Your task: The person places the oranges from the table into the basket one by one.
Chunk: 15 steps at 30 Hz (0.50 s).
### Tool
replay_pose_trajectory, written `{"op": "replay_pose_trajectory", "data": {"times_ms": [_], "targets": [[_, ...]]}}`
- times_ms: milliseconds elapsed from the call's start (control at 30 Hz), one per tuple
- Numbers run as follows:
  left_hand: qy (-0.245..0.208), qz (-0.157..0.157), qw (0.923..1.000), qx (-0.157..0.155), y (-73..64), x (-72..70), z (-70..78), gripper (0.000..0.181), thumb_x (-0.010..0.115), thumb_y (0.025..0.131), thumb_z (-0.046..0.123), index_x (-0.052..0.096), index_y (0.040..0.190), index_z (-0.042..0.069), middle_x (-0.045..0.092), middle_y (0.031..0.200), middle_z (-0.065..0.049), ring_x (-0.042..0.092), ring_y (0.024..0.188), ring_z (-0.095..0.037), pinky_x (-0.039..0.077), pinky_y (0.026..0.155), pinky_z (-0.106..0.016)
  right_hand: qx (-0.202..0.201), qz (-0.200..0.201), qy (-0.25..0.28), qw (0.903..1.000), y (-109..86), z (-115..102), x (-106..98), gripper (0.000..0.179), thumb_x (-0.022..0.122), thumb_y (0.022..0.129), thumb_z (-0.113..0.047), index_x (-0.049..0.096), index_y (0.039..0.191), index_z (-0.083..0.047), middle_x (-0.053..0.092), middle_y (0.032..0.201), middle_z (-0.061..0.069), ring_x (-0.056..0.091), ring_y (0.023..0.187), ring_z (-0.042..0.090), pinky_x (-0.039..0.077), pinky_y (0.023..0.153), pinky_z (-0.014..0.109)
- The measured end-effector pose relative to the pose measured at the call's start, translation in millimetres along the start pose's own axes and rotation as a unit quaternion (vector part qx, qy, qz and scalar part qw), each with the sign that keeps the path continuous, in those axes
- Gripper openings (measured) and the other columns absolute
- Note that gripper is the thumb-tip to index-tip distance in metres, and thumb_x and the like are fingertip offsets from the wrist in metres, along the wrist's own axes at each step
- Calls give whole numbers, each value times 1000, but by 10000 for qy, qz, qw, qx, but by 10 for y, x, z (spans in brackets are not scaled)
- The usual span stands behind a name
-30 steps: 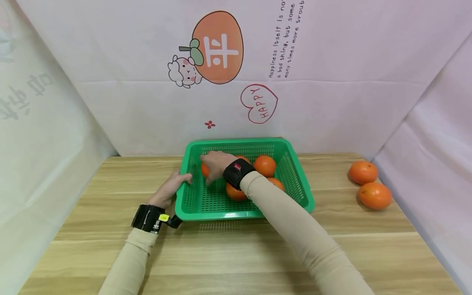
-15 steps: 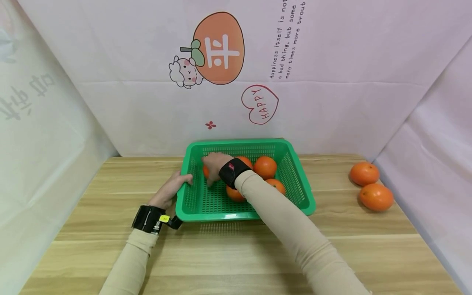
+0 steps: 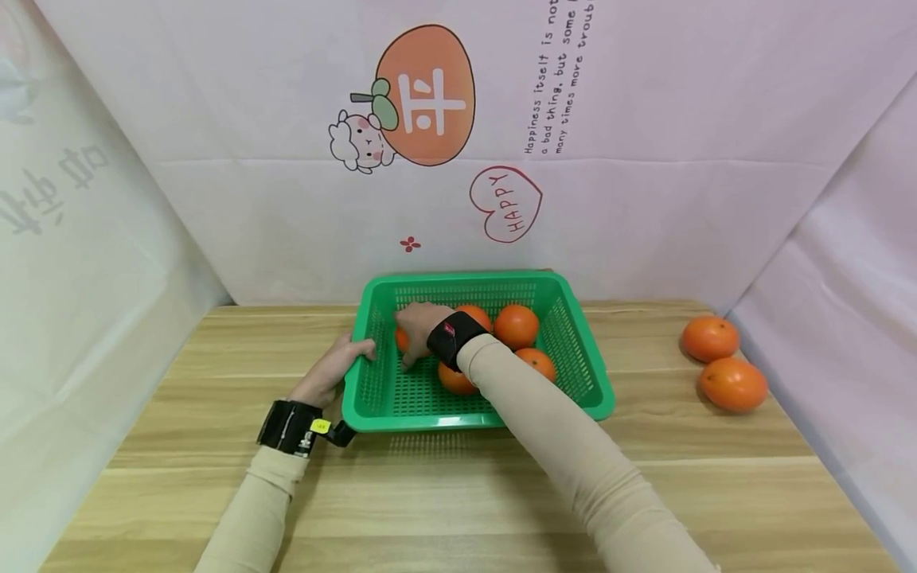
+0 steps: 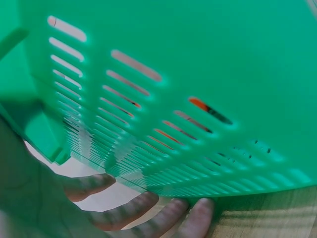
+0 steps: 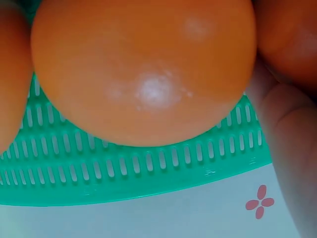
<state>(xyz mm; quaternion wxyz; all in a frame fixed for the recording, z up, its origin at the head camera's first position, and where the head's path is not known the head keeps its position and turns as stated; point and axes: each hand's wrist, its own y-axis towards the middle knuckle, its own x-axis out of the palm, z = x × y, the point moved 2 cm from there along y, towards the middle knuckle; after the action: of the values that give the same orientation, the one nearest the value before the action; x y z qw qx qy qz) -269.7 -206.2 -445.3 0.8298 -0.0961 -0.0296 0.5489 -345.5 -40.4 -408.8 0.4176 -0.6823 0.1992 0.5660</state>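
A green plastic basket [image 3: 444, 422] with slotted walls stands on the wooden table. My left hand [image 3: 331, 368] grips its left rim, thumb hooked over the edge; in the left wrist view the fingers [image 4: 163, 218] lie along the outer wall. Inside, my right hand [image 3: 421, 325] reaches down over an orange [image 3: 402, 339] at the left and holds it, thumb on the near side, most of the fruit hidden. More oranges lie to its right, one at the back right [image 3: 517, 326] and one in front [image 3: 456, 380]. One orange [image 5: 148, 69] fills the right wrist view beside a finger [image 5: 285, 119].
Two loose oranges, one behind [image 3: 709, 339] and one in front [image 3: 733, 384], lie on the table [image 3: 458, 501] near its right edge. White printed cloth [image 3: 630, 223] hangs right behind the basket and along both sides.
My right hand has shifted very slightly toward me within the basket, staying over the same orange. The left hand keeps its grip on the rim.
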Motion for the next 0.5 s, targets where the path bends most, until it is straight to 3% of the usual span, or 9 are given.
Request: {"op": "replay_pose_trajectory", "data": {"times_ms": [500], "targets": [[-30,-37,10000,-35,-5,26,11,71,40,94,10,22,162,1,48,148,-35,65,122,-34,61,92,-37,-121,52,171,9998,-123,36,-40,100,83,83,-59,40,162,-17,57,154,4,59,135,23,53,110,40]]}}
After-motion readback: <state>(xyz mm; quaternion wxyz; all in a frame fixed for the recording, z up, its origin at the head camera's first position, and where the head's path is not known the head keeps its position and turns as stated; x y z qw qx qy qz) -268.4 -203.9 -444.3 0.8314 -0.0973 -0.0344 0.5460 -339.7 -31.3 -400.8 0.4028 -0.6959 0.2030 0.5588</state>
